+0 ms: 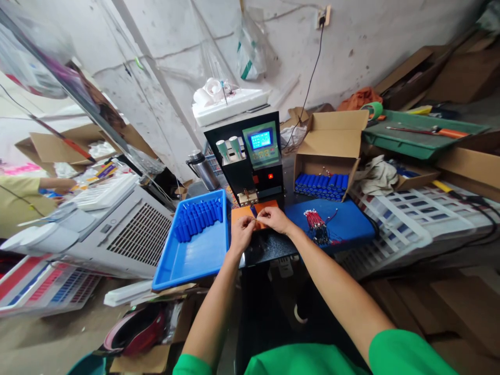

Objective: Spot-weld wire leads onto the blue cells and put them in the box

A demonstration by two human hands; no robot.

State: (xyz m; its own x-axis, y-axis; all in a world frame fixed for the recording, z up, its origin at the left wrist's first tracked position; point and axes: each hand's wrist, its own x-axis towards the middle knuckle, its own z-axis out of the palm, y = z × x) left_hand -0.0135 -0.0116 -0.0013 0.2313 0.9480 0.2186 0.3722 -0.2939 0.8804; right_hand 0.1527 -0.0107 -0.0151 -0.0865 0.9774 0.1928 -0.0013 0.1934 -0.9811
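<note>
Head cam: one cell (253, 210) looks mid-job, just in front of the machine (273, 185)
Left hand (242, 230) and right hand (275, 219) have fingertips bunched at its near end; can't tell what they grip, fingers hide it. Blue cells (198, 219) sit in the tray (195, 261) left of the machine, more in the box (334, 136) right; no clue which are done. Wires (317, 225) lie loose, right too.

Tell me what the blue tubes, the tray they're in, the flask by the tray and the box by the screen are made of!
Tubes: smooth, even blue skin, perhaps plastic; the insides are hidden.
Tray: probably plastic, smooth and slightly shiny, one solid blue.
Flask: likely metal, since it's silvery grey with a sheen.
Box: looks like cardboard, matte brown with a folded-up flap.
</note>
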